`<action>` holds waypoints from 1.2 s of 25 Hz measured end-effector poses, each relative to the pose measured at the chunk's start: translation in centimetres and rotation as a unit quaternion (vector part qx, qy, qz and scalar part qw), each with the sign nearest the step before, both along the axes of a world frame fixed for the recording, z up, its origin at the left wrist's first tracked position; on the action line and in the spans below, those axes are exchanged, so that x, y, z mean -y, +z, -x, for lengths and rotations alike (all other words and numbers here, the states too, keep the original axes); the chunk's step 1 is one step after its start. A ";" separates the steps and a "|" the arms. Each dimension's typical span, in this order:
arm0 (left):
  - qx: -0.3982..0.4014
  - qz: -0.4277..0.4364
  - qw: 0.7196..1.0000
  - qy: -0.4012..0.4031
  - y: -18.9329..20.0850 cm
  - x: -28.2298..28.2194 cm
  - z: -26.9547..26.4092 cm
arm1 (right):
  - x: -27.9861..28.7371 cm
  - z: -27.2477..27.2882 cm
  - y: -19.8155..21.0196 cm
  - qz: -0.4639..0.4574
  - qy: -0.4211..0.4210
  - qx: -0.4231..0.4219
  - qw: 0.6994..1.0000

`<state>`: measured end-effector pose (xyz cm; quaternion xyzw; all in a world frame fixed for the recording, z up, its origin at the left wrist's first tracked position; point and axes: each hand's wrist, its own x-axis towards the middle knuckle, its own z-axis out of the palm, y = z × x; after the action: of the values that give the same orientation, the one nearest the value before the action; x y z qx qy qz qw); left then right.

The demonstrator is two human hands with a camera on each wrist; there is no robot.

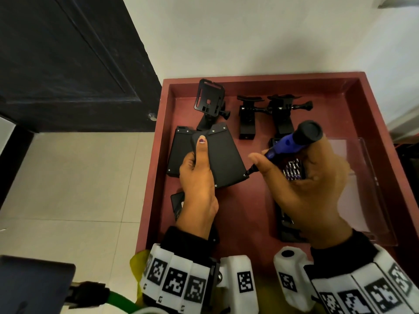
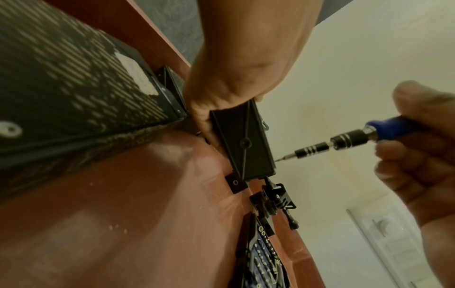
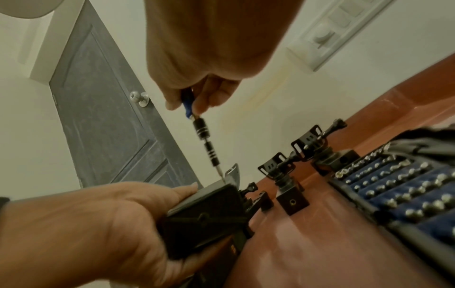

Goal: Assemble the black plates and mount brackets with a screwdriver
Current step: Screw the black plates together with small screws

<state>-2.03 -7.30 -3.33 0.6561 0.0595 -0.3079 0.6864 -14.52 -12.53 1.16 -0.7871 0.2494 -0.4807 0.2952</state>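
Observation:
My left hand (image 1: 197, 162) grips a black plate (image 1: 224, 155) above the red tray, with the thumb lying flat on its top face. In my right hand (image 1: 294, 168) is a blue-handled screwdriver (image 1: 292, 141), and its tip touches the plate's near right corner. The left wrist view shows the plate's (image 2: 246, 144) ribbed underside with the screwdriver (image 2: 344, 140) bit at its edge. From the right wrist the screwdriver (image 3: 204, 132) points down onto the plate (image 3: 206, 218). A second black plate (image 1: 179, 152) lies partly under the held one. Three mount brackets (image 1: 209, 103), (image 1: 248, 116), (image 1: 283, 114) stand at the back.
The red tray (image 1: 260, 77) has raised walls all round. An open bit set case (image 1: 292, 171) lies under my right hand, beside a clear plastic lid (image 1: 362, 189). A small black part (image 1: 178, 203) lies near my left wrist. A dark door (image 1: 68, 64) and tiled floor are to the left.

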 end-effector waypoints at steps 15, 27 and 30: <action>0.181 -0.224 0.902 -0.320 -1.0 -0.1 2.4 | 3.1 1.6 0.2 -0.160 -0.036 0.123 0.979; 0.459 -0.546 0.651 -0.261 1.5 -1.6 -0.7 | 3.1 1.9 0.4 -0.197 -0.040 0.143 0.969; 0.411 -0.595 0.629 -0.284 0.6 -2.0 -1.8 | 3.3 1.7 0.3 -0.212 -0.039 0.149 0.965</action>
<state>-0.24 -5.27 -2.71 0.9650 -0.2476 -0.0835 -0.0218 -16.23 -15.80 1.45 -0.6157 0.3293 -0.5403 0.4697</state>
